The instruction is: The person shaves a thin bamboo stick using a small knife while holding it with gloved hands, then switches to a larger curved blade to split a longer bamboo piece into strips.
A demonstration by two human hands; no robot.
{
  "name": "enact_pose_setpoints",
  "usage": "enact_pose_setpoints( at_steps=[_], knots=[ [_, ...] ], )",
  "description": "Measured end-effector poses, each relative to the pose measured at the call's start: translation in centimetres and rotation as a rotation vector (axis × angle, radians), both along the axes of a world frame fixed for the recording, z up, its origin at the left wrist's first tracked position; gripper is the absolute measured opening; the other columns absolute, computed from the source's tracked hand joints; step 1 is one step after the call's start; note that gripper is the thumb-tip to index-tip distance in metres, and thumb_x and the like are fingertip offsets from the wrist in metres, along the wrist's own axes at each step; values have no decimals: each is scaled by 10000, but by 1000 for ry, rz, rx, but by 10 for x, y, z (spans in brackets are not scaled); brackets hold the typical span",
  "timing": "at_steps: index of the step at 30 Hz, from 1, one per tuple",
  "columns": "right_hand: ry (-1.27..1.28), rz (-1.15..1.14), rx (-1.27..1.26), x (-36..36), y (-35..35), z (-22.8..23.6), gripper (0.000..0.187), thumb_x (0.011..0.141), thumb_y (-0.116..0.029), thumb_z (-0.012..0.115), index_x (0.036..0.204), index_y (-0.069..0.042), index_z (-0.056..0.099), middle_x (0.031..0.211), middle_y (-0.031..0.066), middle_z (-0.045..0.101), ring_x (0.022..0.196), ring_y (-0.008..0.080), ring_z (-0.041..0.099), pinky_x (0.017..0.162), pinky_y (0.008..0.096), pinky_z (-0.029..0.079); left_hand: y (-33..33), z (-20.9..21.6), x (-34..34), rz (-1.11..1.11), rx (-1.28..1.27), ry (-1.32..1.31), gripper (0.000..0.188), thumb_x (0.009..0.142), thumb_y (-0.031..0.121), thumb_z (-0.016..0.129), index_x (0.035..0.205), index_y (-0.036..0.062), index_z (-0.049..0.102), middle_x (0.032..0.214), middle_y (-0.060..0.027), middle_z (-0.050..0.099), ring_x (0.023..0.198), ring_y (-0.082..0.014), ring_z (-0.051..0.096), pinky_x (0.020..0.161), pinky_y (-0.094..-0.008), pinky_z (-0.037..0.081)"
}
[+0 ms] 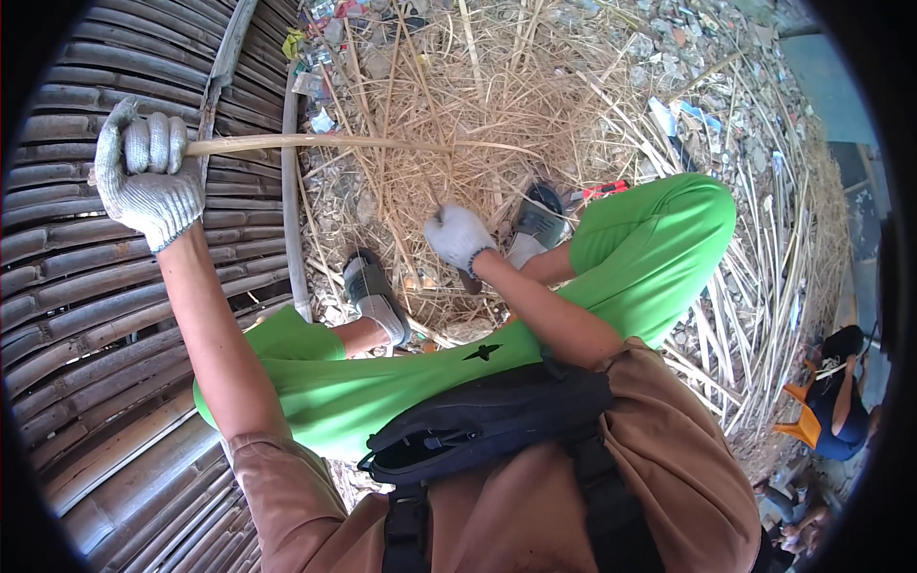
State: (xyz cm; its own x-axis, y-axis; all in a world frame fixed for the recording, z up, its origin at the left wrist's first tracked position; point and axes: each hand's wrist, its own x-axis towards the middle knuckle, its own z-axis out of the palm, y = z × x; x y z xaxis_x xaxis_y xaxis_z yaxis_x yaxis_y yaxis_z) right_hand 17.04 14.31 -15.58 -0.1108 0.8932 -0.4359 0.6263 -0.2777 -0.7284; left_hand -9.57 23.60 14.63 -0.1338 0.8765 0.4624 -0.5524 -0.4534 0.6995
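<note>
while left fingers (153,143) clench bamboo strip (315,143), right hand (458,236) grips handle.

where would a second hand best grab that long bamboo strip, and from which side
On the bare stretch of the bamboo strip just right of the gloved left hand, coming from above. It lies nearly level there and stands clear of the straw pile; farther right it thins and sinks into the straw.

- Left half of the frame: a woven bamboo panel (86,315) of dark, weathered horizontal slats.
- Upper centre: bare ground (726,124) strewn with dry straw-coloured shavings (478,105) and small rubble, in bright daylight.
- Right edge: long pale bamboo strips (764,286) lying fanned.
- Lower right: another person (836,396) crouching.
</note>
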Motion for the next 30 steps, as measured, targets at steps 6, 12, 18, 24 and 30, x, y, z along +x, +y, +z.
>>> enact_pose_setpoints(
  at_steps=[6,12,18,24,30],
  knots=[
    [-98,-39,-67,16,-8,-39,461,975,-343,563,1133,52,740,1094,323,750,1047,469,738,929,519,596,4,0,-8,199,-95,-63,157,982,147,653,955,-2,695,586,62,280,503,-103,208,484,-276,225],
    [-20,42,-144,8,11,-15,462,965,-354,570,1111,60,714,1042,308,762,981,436,762,892,508,607,8,-5,-11,762,-249,-41,195,938,193,712,855,110,557,652,46,264,543,-112,208,515,-299,206],
    [-30,184,80,-35,5,59,398,985,-329,551,1076,26,707,980,285,763,917,431,762,853,527,616,5,-5,-4,747,-268,-35,220,928,193,725,834,124,538,656,50,279,544,-114,212,519,-304,204],
    [-139,6,-156,33,12,-105,481,970,-349,584,1123,75,753,1050,314,763,995,444,763,867,500,621,-4,-8,-20,677,-180,5,263,958,301,717,935,45,661,598,66,244,505,-97,187,496,-289,164],
    [30,-143,-91,25,16,-102,453,982,-329,582,1005,104,716,753,247,730,688,360,758,655,455,607,-1,10,33,159,63,2,575,1014,476,699,1231,-56,681,787,-28,438,737,-179,410,690,-355,360]
  ],
)
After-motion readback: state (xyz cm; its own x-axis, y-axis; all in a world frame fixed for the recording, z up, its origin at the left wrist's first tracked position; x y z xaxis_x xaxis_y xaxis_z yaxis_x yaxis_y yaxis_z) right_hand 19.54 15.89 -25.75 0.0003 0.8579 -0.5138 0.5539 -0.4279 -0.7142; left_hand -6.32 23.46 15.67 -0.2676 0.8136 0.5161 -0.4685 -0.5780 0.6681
